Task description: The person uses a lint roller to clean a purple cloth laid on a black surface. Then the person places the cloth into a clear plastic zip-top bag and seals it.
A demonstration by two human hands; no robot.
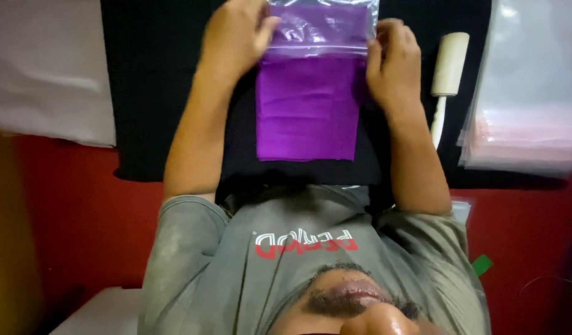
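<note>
- The fingers (261,31) of the left hand (233,37) pinch one edge of a clear plastic bag (320,28); those of the right hand (394,59) curl closed on the opposite edge, so each hand grips one side of the bag's mouth.
- A folded purple cloth (308,108) lies between the two hands, its far end already inside the bag, its near end still outside and pointing toward the person's chest.
- The cloth's long axis runs away from the body, in line with the bag; both hands sit about equally close to it.
- Cloth and bag rest on a black fabric (156,93) spread over a red surface (81,211).
- Just right of the right hand lies a lint roller (448,71); beyond it, a stack of clear bags (528,105).
- A white sheet (47,68) lies at far left.
</note>
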